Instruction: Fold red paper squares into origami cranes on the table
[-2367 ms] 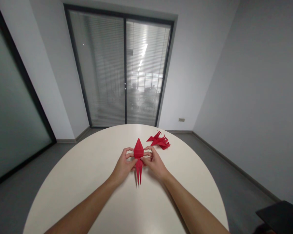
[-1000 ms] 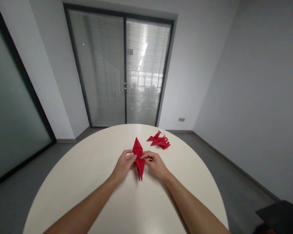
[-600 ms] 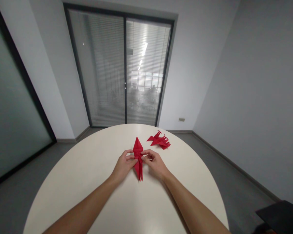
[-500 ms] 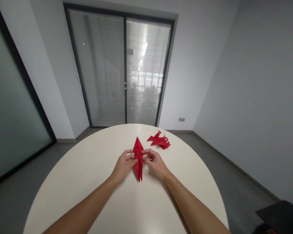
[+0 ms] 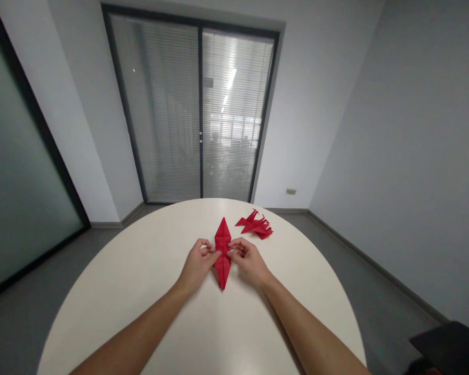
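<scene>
A red folded paper piece point(image 5: 222, 252), long and pointed at both ends, lies lengthwise on the round white table point(image 5: 140, 291). My left hand point(image 5: 197, 263) pinches its left side near the middle with thumb and fingertips. My right hand point(image 5: 248, 260) pinches the right side at the same height. Both hands rest on the table with fingers curled onto the paper.
A small pile of finished red paper figures point(image 5: 256, 225) lies on the table just beyond my right hand. Glass doors with blinds point(image 5: 199, 114) stand behind the table. A dark object point(image 5: 449, 344) shows at the lower right corner.
The paper's two long near points have been folded together, so its near end is now shorter and single-pointed. Both hands stayed at its middle, shifting only slightly.
</scene>
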Demonstrator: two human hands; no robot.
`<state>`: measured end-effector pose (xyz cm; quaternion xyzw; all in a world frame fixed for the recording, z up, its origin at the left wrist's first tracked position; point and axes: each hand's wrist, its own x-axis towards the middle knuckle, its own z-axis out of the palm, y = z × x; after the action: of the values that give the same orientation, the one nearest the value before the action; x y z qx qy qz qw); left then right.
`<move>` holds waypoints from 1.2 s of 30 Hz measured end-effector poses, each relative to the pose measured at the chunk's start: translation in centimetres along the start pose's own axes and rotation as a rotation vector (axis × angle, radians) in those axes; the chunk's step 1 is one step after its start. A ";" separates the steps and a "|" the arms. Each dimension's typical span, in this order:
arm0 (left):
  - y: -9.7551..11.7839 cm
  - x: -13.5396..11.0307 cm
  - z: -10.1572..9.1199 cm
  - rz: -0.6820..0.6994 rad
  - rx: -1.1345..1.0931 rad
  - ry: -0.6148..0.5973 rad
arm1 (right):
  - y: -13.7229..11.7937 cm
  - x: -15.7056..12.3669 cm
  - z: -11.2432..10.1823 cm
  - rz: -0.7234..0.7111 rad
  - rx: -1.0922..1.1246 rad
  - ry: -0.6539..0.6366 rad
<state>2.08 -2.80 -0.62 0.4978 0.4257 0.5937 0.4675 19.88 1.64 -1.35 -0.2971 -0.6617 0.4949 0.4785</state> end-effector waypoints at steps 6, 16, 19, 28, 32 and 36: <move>0.4 -0.1 0.1 0.075 0.111 0.024 | -0.4 -0.2 0.1 0.002 -0.024 -0.043; 0.9 -0.2 0.1 0.124 0.258 0.041 | -0.8 0.1 0.0 0.033 0.023 -0.001; 1.2 -0.4 0.1 0.172 0.295 0.037 | -1.1 0.0 0.0 0.022 -0.026 0.019; 2.1 -0.9 0.2 0.305 0.363 0.017 | -1.4 0.0 -0.2 -0.066 -0.186 0.022; 2.1 -0.9 0.1 0.356 0.445 0.025 | -1.6 -0.1 -0.3 -0.134 -0.272 0.024; 2.0 -0.8 -0.1 0.399 0.520 0.027 | -2.1 -0.2 -0.4 -0.204 -0.347 0.034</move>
<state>1.82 -4.01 1.14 0.6659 0.4634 0.5516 0.1936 20.44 0.91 0.57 -0.3148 -0.7555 0.3173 0.4790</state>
